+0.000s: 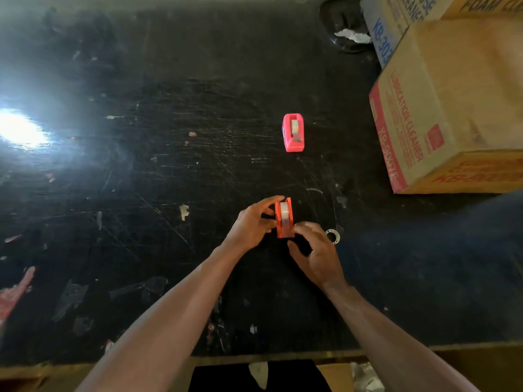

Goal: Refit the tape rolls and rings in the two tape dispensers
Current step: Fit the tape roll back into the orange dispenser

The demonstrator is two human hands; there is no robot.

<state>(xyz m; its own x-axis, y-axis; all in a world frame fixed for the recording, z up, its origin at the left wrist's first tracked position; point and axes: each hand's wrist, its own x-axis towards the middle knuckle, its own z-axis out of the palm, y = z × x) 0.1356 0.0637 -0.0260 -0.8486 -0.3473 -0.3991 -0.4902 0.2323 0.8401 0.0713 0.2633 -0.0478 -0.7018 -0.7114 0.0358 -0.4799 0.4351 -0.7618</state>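
While pink plastic tape dispenser is sitting loaded toward bench's far right, left hand is clamping orange plastic tape dispenser near front edge; right hand fingertips pinching its tape end. White plastic ring lying loose beside, likely unfitted.

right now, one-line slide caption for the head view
Both hands, left and right, hold the orange tape dispenser; the pink tape dispenser sits beyond.

The left hand grips the side of an orange tape dispenser (a roll sits in it) on the black table. The right hand pinches its near end. A pink dispenser stands farther back, and a white ring lies just beside the right hand.
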